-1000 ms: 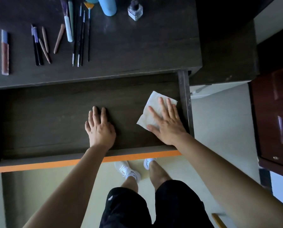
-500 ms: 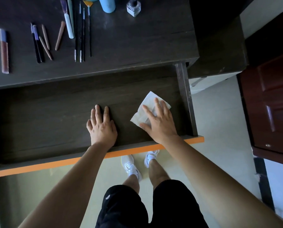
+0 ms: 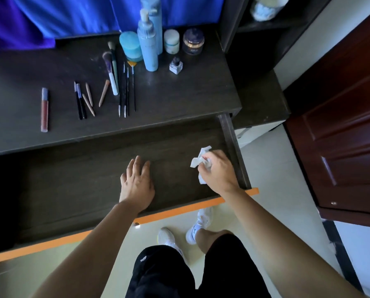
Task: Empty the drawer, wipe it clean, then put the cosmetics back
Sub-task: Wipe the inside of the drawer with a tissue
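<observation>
Dark drawer [image 3: 72, 186], one tissue [image 3: 198, 161] gripped in right hand [image 3: 219, 172] — left hand [image 3: 136, 183] flat

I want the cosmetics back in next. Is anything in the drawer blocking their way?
Only the hands: the left hand rests on the drawer floor, and the right hand grips the tissue above its right end.

Right hand [image 3: 219, 173] grips crumpled wipe [image 3: 198, 161] in drawer [image 3: 72, 190]; left hand [image 3: 136, 183] rests flat.

no legible text or labels
</observation>
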